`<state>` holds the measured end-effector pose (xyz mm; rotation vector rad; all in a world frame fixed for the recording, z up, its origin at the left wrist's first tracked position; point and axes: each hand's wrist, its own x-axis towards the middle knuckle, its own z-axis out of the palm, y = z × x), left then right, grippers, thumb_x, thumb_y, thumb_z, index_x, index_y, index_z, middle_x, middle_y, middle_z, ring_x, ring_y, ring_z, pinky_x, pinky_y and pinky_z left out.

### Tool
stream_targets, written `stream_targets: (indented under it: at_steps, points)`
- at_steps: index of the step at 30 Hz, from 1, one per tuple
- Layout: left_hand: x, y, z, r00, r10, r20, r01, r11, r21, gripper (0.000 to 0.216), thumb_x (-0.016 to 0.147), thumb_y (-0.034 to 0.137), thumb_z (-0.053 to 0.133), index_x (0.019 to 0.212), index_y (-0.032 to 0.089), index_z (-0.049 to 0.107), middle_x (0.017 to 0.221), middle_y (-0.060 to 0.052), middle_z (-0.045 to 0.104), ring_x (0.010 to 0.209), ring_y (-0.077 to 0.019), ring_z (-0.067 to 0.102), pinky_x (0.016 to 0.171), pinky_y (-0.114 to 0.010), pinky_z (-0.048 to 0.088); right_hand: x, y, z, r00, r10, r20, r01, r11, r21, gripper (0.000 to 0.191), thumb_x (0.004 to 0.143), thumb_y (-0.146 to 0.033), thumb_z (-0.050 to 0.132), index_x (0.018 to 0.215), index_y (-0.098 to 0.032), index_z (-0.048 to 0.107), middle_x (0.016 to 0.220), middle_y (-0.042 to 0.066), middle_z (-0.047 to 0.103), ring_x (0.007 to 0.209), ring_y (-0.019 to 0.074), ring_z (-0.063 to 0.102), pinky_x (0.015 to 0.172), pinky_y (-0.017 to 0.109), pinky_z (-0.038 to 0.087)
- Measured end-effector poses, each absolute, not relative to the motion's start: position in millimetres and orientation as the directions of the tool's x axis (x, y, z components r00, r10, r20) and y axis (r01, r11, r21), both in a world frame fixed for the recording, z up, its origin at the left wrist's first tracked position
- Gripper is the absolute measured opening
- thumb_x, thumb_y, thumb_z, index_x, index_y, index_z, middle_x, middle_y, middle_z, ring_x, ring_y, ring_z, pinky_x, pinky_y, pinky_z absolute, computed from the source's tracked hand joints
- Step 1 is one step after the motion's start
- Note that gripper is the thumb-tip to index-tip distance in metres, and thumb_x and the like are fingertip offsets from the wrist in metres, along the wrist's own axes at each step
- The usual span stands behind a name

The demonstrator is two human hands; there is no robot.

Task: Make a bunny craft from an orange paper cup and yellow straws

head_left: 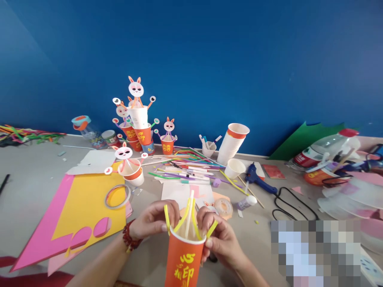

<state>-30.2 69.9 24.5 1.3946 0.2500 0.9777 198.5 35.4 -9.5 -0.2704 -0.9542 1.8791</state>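
An orange paper cup [182, 261] with yellow characters stands upright near the bottom centre. Yellow straws [188, 215] and one white straw stick up out of it. My left hand [152, 220], with a red bead bracelet at the wrist, pinches a bent yellow straw at the cup's left rim. My right hand [223, 241] pinches another yellow straw at the right rim. Both hands touch the cup's top edge.
Finished bunny cups [139, 123] stand at the back, one more bunny cup [131, 169] nearer. Yellow paper [86, 207] on pink paper, a tape ring [117, 196], loose straws [185, 167], a cup stack [231, 143], a blue glue gun [255, 177] and bottles [326, 149] surround me.
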Motion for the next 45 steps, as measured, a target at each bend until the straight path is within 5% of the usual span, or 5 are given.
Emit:
stream_targets:
  at_steps: [12, 20, 32, 40, 45]
  points:
    - [-27, 69, 25, 0.594, 0.737, 0.323, -0.422, -0.057, 0.905, 0.026, 0.089, 0.040, 0.067, 0.081, 0.015, 0.062, 0.083, -0.004, 0.054, 0.077, -0.0169, 0.051, 0.073, -0.029, 0.040, 202, 33, 4, -0.449, 0.893, 0.020, -0.548, -0.258, -0.796, 0.028, 0.075, -0.033, 0.087, 0.082, -0.018, 0.064, 0.094, 0.000, 0.056, 0.051, 0.0056, 0.063, 0.046, 0.016, 0.054]
    - [-21, 68, 17, 0.557, 0.802, 0.216, -0.468, 0.088, 0.879, 0.030, 0.083, 0.044, 0.072, 0.080, 0.016, 0.061, 0.095, -0.006, 0.051, 0.085, -0.0186, 0.048, 0.079, -0.031, 0.039, 205, 36, 0, -0.452, 0.889, 0.072, -0.522, -0.198, -0.830, 0.022, 0.077, -0.030, 0.086, 0.086, -0.020, 0.068, 0.096, 0.000, 0.055, 0.055, 0.0088, 0.067, 0.048, 0.019, 0.055]
    - [-10, 65, 5, 0.288, 0.950, 0.117, -0.562, 0.069, 0.825, 0.014, 0.086, 0.032, 0.074, 0.086, 0.019, 0.069, 0.096, -0.006, 0.067, 0.090, -0.0192, 0.062, 0.085, -0.032, 0.047, 203, 41, 19, -0.325, 0.874, 0.361, -0.222, 0.300, -0.928, 0.011, 0.085, -0.032, 0.078, 0.087, -0.023, 0.073, 0.085, 0.005, 0.059, 0.077, 0.0184, 0.062, 0.062, 0.025, 0.056]
    - [-15, 64, 7, 0.131, 0.975, 0.177, -0.276, -0.135, 0.952, 0.024, 0.095, 0.039, 0.060, 0.102, 0.020, 0.073, 0.112, -0.010, 0.069, 0.110, -0.0257, 0.060, 0.095, -0.036, 0.048, 202, 43, 5, -0.306, 0.806, 0.506, 0.112, 0.559, -0.822, 0.004, 0.089, -0.021, 0.071, 0.092, -0.022, 0.069, 0.090, 0.006, 0.065, 0.085, 0.0208, 0.063, 0.076, 0.030, 0.053]
    - [-15, 63, 20, 0.153, 0.969, 0.193, -0.173, -0.166, 0.971, 0.017, 0.090, 0.034, 0.067, 0.096, 0.018, 0.067, 0.098, -0.006, 0.060, 0.092, -0.0213, 0.057, 0.080, -0.031, 0.049, 200, 43, 3, -0.353, 0.748, 0.562, 0.197, 0.647, -0.737, 0.013, 0.088, -0.012, 0.066, 0.094, -0.023, 0.067, 0.093, 0.006, 0.065, 0.089, 0.0203, 0.064, 0.080, 0.029, 0.054]
